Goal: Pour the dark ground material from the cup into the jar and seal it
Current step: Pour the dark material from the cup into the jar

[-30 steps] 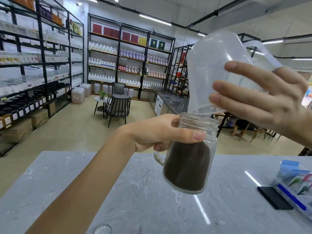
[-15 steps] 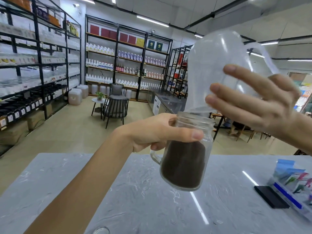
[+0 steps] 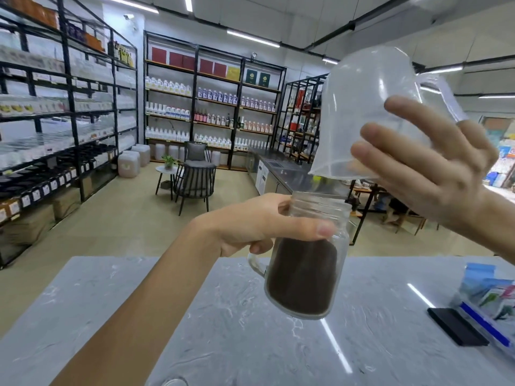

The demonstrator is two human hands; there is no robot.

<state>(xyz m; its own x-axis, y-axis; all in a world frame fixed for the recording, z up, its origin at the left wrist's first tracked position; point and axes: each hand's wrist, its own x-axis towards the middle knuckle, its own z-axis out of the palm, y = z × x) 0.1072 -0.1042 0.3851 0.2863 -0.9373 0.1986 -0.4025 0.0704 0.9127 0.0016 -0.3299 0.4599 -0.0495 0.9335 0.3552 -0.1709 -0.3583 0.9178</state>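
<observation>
My left hand (image 3: pixel 259 222) grips a glass jar (image 3: pixel 309 260) with a side handle, holding it in the air above the marble counter (image 3: pixel 250 330). Dark ground material (image 3: pixel 302 277) fills most of the jar, whose threaded mouth is uncovered. My right hand (image 3: pixel 426 174) holds a translucent plastic cup (image 3: pixel 365 115) upside down just above the jar's mouth, its rim a small gap over the glass. The cup looks empty. No lid is clearly visible.
A flat black object (image 3: pixel 457 325) and a clear box with blue packets (image 3: pixel 493 302) lie at the counter's right. A round glass edge (image 3: pixel 174 382) peeks in at the bottom. Shelving racks (image 3: pixel 69 121) and a chair with small table (image 3: pixel 192 176) stand beyond the counter.
The upturned cup has lifted slightly off the jar's mouth, leaving a small gap. The jar stays in my left hand at about the same place.
</observation>
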